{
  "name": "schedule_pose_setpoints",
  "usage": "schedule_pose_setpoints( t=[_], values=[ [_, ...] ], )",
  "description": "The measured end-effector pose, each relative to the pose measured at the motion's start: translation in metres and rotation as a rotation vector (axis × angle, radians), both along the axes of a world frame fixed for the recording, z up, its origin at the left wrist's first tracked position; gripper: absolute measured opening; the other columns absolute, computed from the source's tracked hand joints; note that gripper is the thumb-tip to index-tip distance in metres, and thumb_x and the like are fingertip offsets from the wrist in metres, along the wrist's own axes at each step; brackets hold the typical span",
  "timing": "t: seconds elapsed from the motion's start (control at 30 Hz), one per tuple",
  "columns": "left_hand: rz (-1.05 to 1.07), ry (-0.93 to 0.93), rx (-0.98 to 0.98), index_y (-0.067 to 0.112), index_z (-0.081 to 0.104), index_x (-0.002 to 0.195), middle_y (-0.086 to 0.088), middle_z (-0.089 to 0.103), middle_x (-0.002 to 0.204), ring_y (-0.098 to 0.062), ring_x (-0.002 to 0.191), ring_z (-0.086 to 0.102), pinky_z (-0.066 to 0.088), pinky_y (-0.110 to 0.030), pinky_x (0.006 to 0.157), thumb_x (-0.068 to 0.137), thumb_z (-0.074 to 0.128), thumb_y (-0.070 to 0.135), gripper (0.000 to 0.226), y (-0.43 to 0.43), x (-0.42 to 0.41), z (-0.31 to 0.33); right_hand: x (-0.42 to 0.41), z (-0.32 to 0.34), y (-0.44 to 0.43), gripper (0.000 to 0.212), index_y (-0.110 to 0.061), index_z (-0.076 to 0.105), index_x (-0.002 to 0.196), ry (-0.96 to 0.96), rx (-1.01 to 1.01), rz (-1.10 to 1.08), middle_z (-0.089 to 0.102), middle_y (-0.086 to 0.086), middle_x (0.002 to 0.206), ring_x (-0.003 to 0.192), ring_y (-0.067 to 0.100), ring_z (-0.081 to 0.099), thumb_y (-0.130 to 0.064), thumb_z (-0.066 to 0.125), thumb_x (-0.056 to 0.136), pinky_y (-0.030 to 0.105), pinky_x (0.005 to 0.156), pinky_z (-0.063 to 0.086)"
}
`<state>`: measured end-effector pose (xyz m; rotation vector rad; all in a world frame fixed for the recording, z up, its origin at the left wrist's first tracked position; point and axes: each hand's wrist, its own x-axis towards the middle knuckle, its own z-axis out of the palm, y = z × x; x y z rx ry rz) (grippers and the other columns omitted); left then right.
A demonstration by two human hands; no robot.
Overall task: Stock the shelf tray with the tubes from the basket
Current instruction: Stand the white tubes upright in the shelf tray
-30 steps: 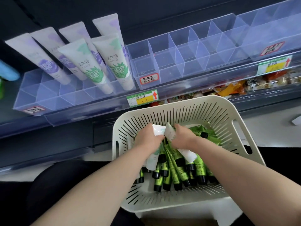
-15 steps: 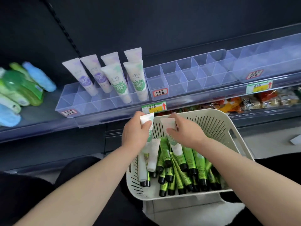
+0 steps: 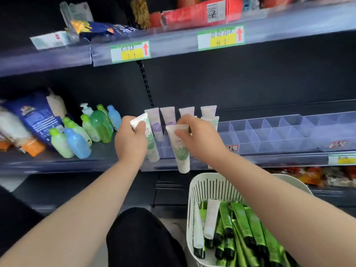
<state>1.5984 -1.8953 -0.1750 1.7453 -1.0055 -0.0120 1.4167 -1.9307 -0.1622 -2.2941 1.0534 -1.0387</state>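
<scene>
**Two tubes reach the tray**

Both hands have come up from the white slotted plastic basket [image 3: 210, 187] to the clear plastic shelf tray [image 3: 269, 135]. The left hand [image 3: 131, 143] grips one white soft tube with green print [image 3: 151, 143]. The right hand [image 3: 202, 139] pinches another white tube [image 3: 180, 153] in front of the tray. I think they go into slots next. Green and blue bottles [image 3: 77, 143] stand nearby on the dark shelf [image 3: 57, 160].
</scene>
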Motion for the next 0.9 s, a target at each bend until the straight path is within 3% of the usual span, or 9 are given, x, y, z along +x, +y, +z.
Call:
schedule_pose_setpoints(
  t=[0.13, 0.27, 0.33, 0.47, 0.57, 0.9],
  values=[
    [-0.003, -0.031, -0.066, 0.025, 0.053, 0.091, 0.012, 0.053, 0.076, -0.013, 0.07, 0.051, 0.038, -0.029, 0.061, 0.092, 0.053, 0.023, 0.003, -0.018, 0.029, 0.018, 0.036, 0.023, -0.027, 0.007, -0.019, 0.052, 0.095, 0.007, -0.089, -0.012, 0.057, -0.002, 0.089, 0.078, 0.019, 0.052, -0.014, 0.046, 0.093, 0.033, 0.061, 0.041],
    [-0.075, -0.064, 0.009, 0.019, 0.056, 0.096, 0.011, 0.053, 0.077, -0.007, 0.067, 0.049, 0.039, -0.024, 0.057, 0.092, 0.052, 0.016, 0.006, -0.036, 0.046, 0.014, 0.061, 0.019, -0.055, 0.01, -0.016, 0.048, 0.098, 0.181, -0.151, -0.064, 0.056, 0.0, 0.09, 0.077, 0.024, 0.052, -0.009, 0.045, 0.092, 0.036, 0.061, 0.04],
    [-0.111, -0.08, 0.051, 0.018, 0.056, 0.096, 0.01, 0.054, 0.078, -0.003, 0.066, 0.048, 0.038, -0.021, 0.056, 0.093, 0.05, 0.015, 0.007, -0.046, 0.052, 0.01, 0.07, 0.011, -0.067, 0.011, -0.017, 0.051, 0.102, 0.316, -0.244, -0.118, 0.059, 0.0, 0.088, 0.079, 0.024, 0.051, -0.013, 0.047, 0.092, 0.034, 0.065, 0.031],
    [-0.167, -0.085, 0.158, 0.02, 0.055, 0.095, 0.0, 0.057, 0.083, -0.016, 0.072, 0.051, 0.04, -0.03, 0.058, 0.094, 0.048, 0.015, 0.009, -0.067, 0.06, 0.001, 0.083, -0.005, -0.082, 0.013, -0.02, 0.055, 0.105, 0.537, -0.427, -0.205, 0.063, -0.002, 0.084, 0.089, 0.021, 0.05, -0.022, 0.048, 0.093, 0.034, 0.069, 0.024],
    [-0.167, -0.074, 0.226, 0.024, 0.055, 0.091, -0.001, 0.057, 0.082, -0.019, 0.072, 0.052, 0.042, -0.032, 0.057, 0.093, 0.047, 0.016, 0.011, -0.08, 0.064, -0.01, 0.089, -0.012, -0.088, 0.018, -0.02, 0.055, 0.109, 0.606, -0.433, -0.23, 0.064, 0.0, 0.085, 0.094, 0.021, 0.049, -0.024, 0.051, 0.092, 0.036, 0.071, 0.023],
    [-0.249, -0.055, 0.288, 0.027, 0.053, 0.088, 0.006, 0.055, 0.08, -0.005, 0.07, 0.05, 0.036, -0.026, 0.052, 0.095, 0.046, 0.014, 0.016, -0.088, 0.066, -0.035, 0.088, -0.022, -0.09, 0.03, -0.018, 0.053, 0.11, 0.662, -0.407, -0.244, 0.063, 0.001, 0.084, 0.093, 0.022, 0.048, -0.01, 0.058, 0.082, 0.036, 0.07, 0.02]
  ],
)
